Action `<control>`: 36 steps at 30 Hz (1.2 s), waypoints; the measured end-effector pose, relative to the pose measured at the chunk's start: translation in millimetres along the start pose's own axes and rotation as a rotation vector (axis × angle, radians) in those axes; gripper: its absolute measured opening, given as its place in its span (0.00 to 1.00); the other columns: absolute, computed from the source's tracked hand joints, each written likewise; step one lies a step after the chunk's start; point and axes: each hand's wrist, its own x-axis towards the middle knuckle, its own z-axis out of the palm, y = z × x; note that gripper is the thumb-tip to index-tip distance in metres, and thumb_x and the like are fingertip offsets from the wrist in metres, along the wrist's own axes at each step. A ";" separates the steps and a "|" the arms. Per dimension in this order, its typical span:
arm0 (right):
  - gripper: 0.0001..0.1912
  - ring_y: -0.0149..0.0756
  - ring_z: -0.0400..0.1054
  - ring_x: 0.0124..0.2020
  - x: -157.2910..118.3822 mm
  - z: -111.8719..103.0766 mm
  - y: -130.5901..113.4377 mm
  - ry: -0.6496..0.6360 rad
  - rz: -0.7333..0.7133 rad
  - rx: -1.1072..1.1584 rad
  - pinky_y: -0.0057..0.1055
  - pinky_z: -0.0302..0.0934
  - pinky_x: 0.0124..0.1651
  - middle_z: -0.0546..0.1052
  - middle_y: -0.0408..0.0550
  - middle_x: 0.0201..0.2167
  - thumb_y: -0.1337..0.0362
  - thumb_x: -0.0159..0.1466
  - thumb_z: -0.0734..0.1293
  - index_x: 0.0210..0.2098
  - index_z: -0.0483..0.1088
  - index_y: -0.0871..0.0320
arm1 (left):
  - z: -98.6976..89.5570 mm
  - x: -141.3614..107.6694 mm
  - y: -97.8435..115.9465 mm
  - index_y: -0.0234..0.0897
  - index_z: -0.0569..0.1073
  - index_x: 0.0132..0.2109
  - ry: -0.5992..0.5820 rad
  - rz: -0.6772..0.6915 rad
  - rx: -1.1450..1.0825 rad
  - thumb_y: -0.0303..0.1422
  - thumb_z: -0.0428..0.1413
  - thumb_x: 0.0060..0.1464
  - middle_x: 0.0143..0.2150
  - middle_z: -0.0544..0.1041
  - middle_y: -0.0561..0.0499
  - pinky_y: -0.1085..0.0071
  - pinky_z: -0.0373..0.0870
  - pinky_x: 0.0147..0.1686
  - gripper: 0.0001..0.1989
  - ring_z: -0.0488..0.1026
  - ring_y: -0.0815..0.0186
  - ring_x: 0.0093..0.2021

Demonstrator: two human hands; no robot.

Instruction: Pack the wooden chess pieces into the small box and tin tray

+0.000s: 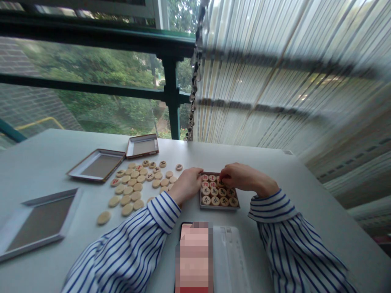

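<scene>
A shallow box (219, 208) on the table holds rows of round wooden Chinese chess pieces with red and black characters, several black ones (224, 201) in the front row. My left hand (187, 184) is closed at the box's far left corner, its fingertips on the rim. Over the far right part of the box, my right hand (241, 177) pinches at a Chinese chess piece (220, 182), partly covered by the fingertips. Many loose pieces (128, 190) lie left of my left hand, most showing blank faces; my left forearm hides some.
Three shallow trays or lids lie at the left: a grey one (62, 238) in front, a brown-edged one (105, 179) behind it, and a smaller one (143, 155) farther back. A phone with a blurred screen (181, 232) and a clear plastic case (230, 260) lie nearest me. Windows and a string curtain (259, 89) stand beyond.
</scene>
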 end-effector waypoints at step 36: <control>0.14 0.34 0.68 0.32 -6.1 -5.4 4.2 0.010 0.050 0.045 0.27 0.55 0.32 0.77 0.49 0.33 0.64 0.56 0.59 0.37 0.74 0.55 | -0.8 0.3 0.9 0.32 0.71 0.48 -0.007 -0.015 -0.010 0.30 0.47 0.53 0.46 0.75 0.43 0.71 0.65 0.47 0.16 0.71 0.63 0.45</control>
